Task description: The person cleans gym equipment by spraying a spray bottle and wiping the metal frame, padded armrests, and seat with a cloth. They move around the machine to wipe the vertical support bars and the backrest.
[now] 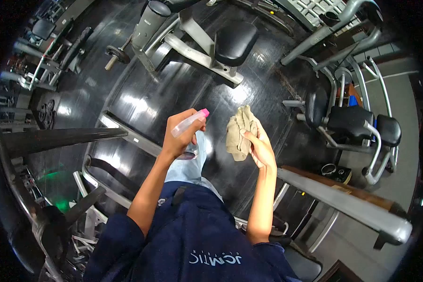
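In the head view, my left hand [175, 137] is wrapped round a spray bottle. Its clear, whitish spray head [187, 124] ends in a pink nozzle [205, 113] that points up and to the right. Part of the see-through bottle body shows below the fingers, and the rest is hidden by the hand. My right hand [262, 149] grips a crumpled beige cloth [238, 136], thumb laid across its front. Bottle and cloth are held apart in front of my body, above the dark floor.
A gym machine with a black padded seat [236, 43] stands ahead. Another padded machine [350, 123] is at the right. A dark bar [66, 141] and metal frame [131, 136] lie close on the left, and a grey beam [348, 202] reaches across the right.
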Demonstrator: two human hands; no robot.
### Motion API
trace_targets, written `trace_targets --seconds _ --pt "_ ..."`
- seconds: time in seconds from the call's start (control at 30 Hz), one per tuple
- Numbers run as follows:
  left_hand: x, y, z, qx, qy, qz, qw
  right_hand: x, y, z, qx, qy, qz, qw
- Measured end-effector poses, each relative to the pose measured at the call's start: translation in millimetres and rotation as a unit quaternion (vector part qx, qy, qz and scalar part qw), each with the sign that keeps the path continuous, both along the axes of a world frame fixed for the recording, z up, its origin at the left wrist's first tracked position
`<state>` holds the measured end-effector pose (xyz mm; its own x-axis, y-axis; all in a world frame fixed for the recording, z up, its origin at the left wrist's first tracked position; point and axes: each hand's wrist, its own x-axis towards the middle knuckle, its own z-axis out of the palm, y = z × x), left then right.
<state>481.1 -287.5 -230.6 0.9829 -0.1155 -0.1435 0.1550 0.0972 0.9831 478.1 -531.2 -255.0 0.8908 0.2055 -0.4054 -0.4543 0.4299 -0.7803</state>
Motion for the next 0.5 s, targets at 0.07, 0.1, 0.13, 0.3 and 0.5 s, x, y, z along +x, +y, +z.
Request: trace_targets --seconds 0.07,0.1,0.13,0.3,0.5 --pt "20 0 -8 -0.010 0.009 0.016 1.000 30 2 -2 -0.011 0.016 0.027 0.999" --pt "32 2 -13 -0.015 0.016 0.024 0.999 46 2 -6 -0.013 0.018 0.033 0.999" --pt "46 4 -20 -0.013 0.016 0.029 0.999 66 4 -12 -0.009 0.024 0.055 0.998" --pt "117 20 -50 0.008 0.021 0.081 0.996 175 24 -31 -0.024 0.055 0.107 0.992" --pt "179 41 -52 -0.004 0.033 0.216 0.976 284 65 -35 0.004 0.103 0.214 0.971"
